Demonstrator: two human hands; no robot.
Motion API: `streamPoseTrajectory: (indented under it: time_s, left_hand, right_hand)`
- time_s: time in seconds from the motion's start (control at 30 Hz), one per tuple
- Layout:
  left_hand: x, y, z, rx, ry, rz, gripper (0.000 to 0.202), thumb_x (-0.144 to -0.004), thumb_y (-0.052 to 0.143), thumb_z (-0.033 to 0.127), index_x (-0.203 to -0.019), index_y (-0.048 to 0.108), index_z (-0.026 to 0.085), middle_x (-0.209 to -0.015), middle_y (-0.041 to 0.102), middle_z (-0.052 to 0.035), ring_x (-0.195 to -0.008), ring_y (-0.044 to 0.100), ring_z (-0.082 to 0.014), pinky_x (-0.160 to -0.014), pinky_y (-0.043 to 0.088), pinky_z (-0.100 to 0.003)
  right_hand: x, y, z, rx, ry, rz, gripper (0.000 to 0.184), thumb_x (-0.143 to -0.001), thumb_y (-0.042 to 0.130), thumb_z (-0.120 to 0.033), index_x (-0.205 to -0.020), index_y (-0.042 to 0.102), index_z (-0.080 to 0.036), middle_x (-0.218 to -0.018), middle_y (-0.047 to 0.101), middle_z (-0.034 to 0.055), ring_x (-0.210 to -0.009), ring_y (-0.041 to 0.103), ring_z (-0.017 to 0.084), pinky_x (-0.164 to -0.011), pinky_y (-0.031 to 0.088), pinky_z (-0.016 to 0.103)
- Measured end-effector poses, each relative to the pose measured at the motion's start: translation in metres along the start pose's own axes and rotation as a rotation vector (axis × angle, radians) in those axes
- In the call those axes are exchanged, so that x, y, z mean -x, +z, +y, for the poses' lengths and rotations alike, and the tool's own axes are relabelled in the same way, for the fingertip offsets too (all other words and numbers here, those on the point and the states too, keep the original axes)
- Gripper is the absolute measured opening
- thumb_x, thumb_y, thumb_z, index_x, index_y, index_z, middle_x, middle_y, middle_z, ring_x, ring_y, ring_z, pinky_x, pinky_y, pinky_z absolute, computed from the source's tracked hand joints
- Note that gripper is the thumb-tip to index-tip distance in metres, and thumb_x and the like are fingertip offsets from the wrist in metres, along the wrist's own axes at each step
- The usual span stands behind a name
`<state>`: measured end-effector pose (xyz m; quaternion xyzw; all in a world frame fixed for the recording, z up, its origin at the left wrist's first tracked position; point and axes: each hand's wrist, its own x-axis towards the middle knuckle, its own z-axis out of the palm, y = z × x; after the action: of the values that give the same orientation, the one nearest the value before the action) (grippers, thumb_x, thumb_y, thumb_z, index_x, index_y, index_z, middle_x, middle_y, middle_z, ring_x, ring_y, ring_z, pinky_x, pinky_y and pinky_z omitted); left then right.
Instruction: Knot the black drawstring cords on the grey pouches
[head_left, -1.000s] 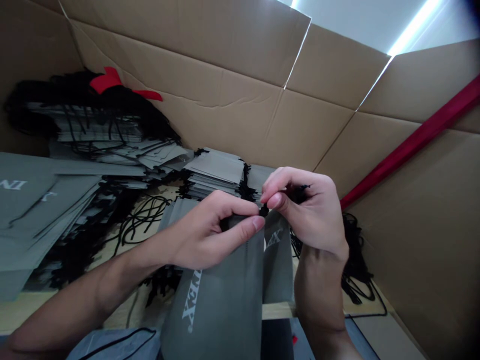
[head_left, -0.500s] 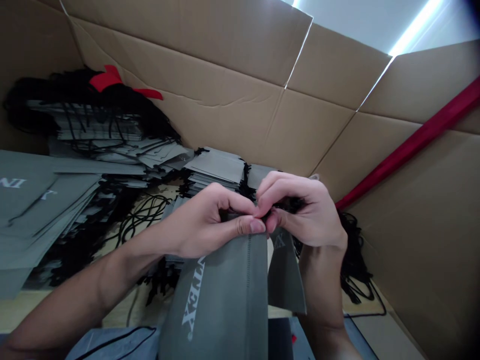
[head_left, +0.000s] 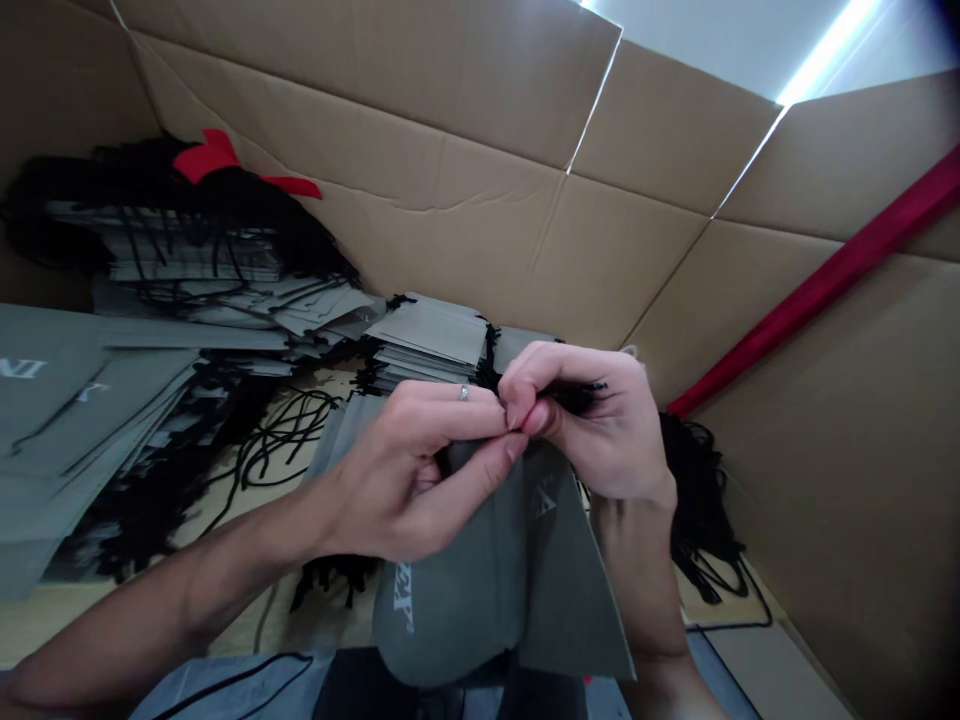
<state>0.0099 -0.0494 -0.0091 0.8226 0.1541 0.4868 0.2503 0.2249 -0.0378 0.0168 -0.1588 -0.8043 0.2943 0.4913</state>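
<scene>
I hold a grey fabric pouch (head_left: 480,580) with white lettering upright in front of me. My left hand (head_left: 412,470) is closed on its top edge, thumb and fingers pinching the cloth; a ring shows on one finger. My right hand (head_left: 592,425) is closed too, pinching a black drawstring cord (head_left: 581,395) at the pouch's mouth. The fingertips of both hands meet at the top of the pouch. The pouch's opening is hidden by my fingers.
Stacks of flat grey pouches (head_left: 435,345) with black cords lie behind my hands and at the left (head_left: 82,420). Loose black cords (head_left: 277,440) trail over the wooden surface. Cardboard walls (head_left: 465,180) enclose the space; a red bar (head_left: 810,280) runs along the right.
My hands have closed tighter together at the pouch's top. The pouch has twisted and bunched, its lower part swinging toward me.
</scene>
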Motion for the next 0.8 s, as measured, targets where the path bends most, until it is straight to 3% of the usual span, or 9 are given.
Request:
streamPoseTrajectory:
  time_s: [0.1,0.3,0.4,0.5,0.63,0.7,0.8]
  left_hand:
    - [0.002,0.003,0.001,-0.021,0.016,0.018,0.039,-0.111,0.064,0.027,-0.073,0.057,0.022,-0.070,0.060,-0.0015,-0.066,0.055,-0.0154,-0.065,0.046,-0.030]
    - [-0.001,0.000,0.003,-0.025,0.141,-0.029,0.034,-0.109,0.062,0.013,-0.077,0.055,0.020,-0.066,0.047,0.0035,-0.067,0.044,-0.0126,-0.065,0.039,-0.029]
    - [-0.006,-0.011,0.003,0.030,-0.018,-0.112,0.036,-0.113,0.058,0.023,-0.078,0.056,0.019,-0.067,0.044,0.0051,-0.061,0.039,-0.0096,-0.059,0.035,-0.025]
    - [-0.012,-0.022,0.002,0.168,-0.251,-0.167,0.047,-0.115,0.062,0.038,-0.072,0.053,0.019,-0.065,0.038,0.0060,-0.057,0.033,-0.0083,-0.051,0.028,-0.023]
    - [-0.015,-0.026,0.000,0.347,-0.380,-0.210,0.048,-0.114,0.067,0.052,-0.082,0.067,0.017,-0.068,0.049,0.0043,-0.057,0.040,-0.0090,-0.049,0.031,-0.021]
    - [-0.015,-0.026,-0.001,0.395,-0.385,-0.236,0.044,-0.117,0.062,0.052,-0.092,0.072,0.017,-0.071,0.052,0.0037,-0.059,0.042,-0.0094,-0.050,0.032,-0.021]
    - [-0.013,-0.025,-0.004,0.409,-0.390,-0.254,0.043,-0.118,0.058,0.053,-0.099,0.073,0.017,-0.075,0.052,0.0034,-0.061,0.042,-0.0101,-0.052,0.033,-0.021]
  right_hand:
    - [-0.002,0.002,-0.001,-0.062,0.044,0.010,0.017,-0.102,0.089,-0.026,-0.088,0.083,-0.018,-0.084,0.077,0.0040,-0.078,0.069,0.015,-0.073,0.057,0.027]
    - [-0.001,0.002,-0.005,-0.217,0.230,-0.016,0.027,-0.098,0.093,-0.038,-0.084,0.081,-0.018,-0.080,0.073,0.0034,-0.070,0.060,0.015,-0.062,0.048,0.027]
    - [0.002,-0.001,-0.006,-0.183,0.222,-0.025,0.018,-0.102,0.091,-0.035,-0.101,0.083,-0.018,-0.085,0.071,0.0021,-0.070,0.059,0.013,-0.062,0.045,0.026]
    - [0.007,-0.004,-0.005,-0.084,0.207,0.088,0.022,-0.112,0.079,-0.042,-0.120,0.080,-0.021,-0.080,0.064,-0.0009,-0.064,0.052,0.012,-0.058,0.038,0.027]
    - [0.012,-0.004,-0.006,-0.010,0.204,0.222,0.044,-0.111,0.072,-0.065,-0.100,0.068,-0.023,-0.070,0.039,-0.0046,-0.059,0.029,0.013,-0.056,0.022,0.032]
    - [0.013,-0.002,-0.012,-0.014,0.246,0.254,0.055,-0.110,0.066,-0.076,-0.096,0.064,-0.023,-0.075,0.039,-0.0024,-0.064,0.029,0.015,-0.059,0.023,0.033]
    - [0.016,-0.002,-0.025,0.031,0.292,0.272,0.048,-0.116,0.057,-0.063,-0.090,0.061,-0.022,-0.080,0.045,0.0015,-0.073,0.037,0.019,-0.065,0.028,0.035]
